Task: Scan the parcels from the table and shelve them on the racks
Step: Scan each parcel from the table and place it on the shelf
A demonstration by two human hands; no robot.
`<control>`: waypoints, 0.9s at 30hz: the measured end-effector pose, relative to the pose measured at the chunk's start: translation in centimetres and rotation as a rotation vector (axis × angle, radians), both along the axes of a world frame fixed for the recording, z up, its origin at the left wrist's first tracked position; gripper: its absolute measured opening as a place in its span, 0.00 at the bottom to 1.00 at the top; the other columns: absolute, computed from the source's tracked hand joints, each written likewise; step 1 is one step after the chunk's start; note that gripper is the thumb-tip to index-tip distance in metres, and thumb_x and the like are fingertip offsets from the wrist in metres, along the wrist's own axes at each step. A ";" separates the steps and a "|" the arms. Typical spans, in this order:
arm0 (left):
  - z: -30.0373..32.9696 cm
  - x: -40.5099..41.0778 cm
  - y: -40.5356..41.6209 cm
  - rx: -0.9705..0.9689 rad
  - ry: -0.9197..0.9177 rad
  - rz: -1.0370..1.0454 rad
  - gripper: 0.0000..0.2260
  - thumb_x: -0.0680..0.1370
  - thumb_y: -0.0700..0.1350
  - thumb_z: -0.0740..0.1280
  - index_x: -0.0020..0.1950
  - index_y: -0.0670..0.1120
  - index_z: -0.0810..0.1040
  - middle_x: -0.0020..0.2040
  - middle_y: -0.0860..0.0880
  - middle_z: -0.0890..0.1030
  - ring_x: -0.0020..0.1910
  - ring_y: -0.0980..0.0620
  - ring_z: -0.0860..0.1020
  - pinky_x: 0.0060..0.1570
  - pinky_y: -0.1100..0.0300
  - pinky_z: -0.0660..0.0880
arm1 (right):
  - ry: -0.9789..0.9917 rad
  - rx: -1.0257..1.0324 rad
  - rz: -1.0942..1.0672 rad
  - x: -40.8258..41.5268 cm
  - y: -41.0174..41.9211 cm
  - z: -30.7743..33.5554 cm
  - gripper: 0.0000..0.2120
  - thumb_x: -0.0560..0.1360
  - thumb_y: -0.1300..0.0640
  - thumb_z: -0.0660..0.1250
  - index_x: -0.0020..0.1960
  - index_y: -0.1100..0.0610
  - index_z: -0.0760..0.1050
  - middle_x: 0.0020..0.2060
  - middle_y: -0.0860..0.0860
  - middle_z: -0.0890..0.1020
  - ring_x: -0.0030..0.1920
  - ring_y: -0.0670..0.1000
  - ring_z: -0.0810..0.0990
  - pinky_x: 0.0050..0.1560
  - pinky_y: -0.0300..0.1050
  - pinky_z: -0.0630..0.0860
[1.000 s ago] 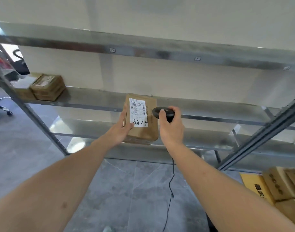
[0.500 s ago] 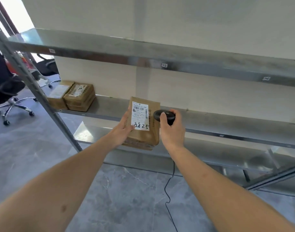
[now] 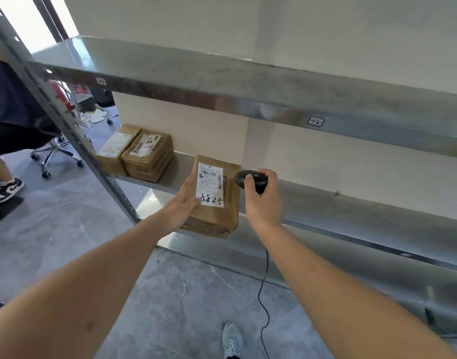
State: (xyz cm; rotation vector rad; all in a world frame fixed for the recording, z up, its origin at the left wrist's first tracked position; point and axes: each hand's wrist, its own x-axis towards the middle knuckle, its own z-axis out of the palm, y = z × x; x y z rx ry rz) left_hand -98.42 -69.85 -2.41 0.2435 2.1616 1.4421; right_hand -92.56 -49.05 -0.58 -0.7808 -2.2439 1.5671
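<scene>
The parcel (image 3: 217, 200) is a brown cardboard box with a white shipping label (image 3: 211, 183) on its top face. The label carries a barcode and small print too fine to read, and below that the handwritten number "8825" in black marker. Brown printing runs along the box's right edge, but it cannot be made out.

The left hand (image 3: 182, 207) holds the parcel from its left side, fingers stretched along the edge and the thumb pressing on the lower corner of the label. The box is tilted up toward the camera, in front of the middle shelf (image 3: 351, 203) of the metal rack; whether it touches the shelf cannot be told.

The right hand (image 3: 262, 200) is curled round a black scanner (image 3: 250, 179), just beside the parcel's right edge, with a black cable (image 3: 263, 294) hanging down from it toward the floor.

On the front lip of the upper shelf (image 3: 222, 81) are two small tags: one reads "1-2" (image 3: 316, 122), the other looks like "1-1" (image 3: 101, 81) but is less clear.

Two more brown parcels (image 3: 136, 152) lie side by side at the left end of the middle shelf, each with a white label that cannot be read. Beyond the rack's left post, another person sits on a wheeled office chair (image 3: 55, 154).
</scene>
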 end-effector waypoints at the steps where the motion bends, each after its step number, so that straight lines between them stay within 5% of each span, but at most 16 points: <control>1: -0.1 -0.8 0.0 -0.004 -0.004 0.001 0.34 0.87 0.45 0.59 0.76 0.81 0.48 0.77 0.63 0.68 0.78 0.51 0.67 0.80 0.45 0.59 | -0.013 -0.005 0.018 -1.1 0.0 -0.3 0.16 0.83 0.43 0.64 0.69 0.43 0.69 0.50 0.37 0.79 0.48 0.40 0.78 0.45 0.36 0.72; 4: -0.8 -3.3 -0.2 -0.014 -0.023 0.035 0.34 0.87 0.44 0.59 0.80 0.76 0.47 0.73 0.65 0.68 0.75 0.53 0.68 0.76 0.52 0.61 | -0.028 -0.010 0.060 -4.1 0.2 -1.1 0.14 0.84 0.43 0.64 0.68 0.43 0.69 0.46 0.35 0.78 0.45 0.38 0.77 0.42 0.33 0.69; 10: -2.1 -7.5 -0.8 -0.013 -0.040 0.082 0.34 0.88 0.45 0.58 0.78 0.78 0.45 0.74 0.64 0.67 0.69 0.55 0.69 0.67 0.55 0.63 | -0.089 0.034 0.077 -8.7 -0.7 -2.6 0.16 0.82 0.41 0.64 0.68 0.42 0.69 0.49 0.39 0.80 0.53 0.48 0.81 0.52 0.47 0.76; 16: -4.5 -12.3 -2.6 -0.012 -0.042 0.065 0.36 0.87 0.45 0.59 0.72 0.85 0.45 0.78 0.60 0.67 0.76 0.50 0.69 0.79 0.44 0.61 | -0.121 0.038 0.036 -12.7 -2.9 -4.2 0.18 0.82 0.41 0.64 0.69 0.43 0.69 0.55 0.42 0.83 0.55 0.50 0.82 0.57 0.51 0.79; 27: -7.1 -17.8 -5.6 0.014 -0.103 0.047 0.33 0.86 0.50 0.61 0.77 0.80 0.45 0.77 0.60 0.70 0.77 0.50 0.67 0.80 0.42 0.61 | -0.155 -0.019 -0.191 -15.9 -8.1 -7.5 0.18 0.83 0.43 0.63 0.72 0.45 0.69 0.47 0.38 0.78 0.50 0.48 0.77 0.54 0.45 0.72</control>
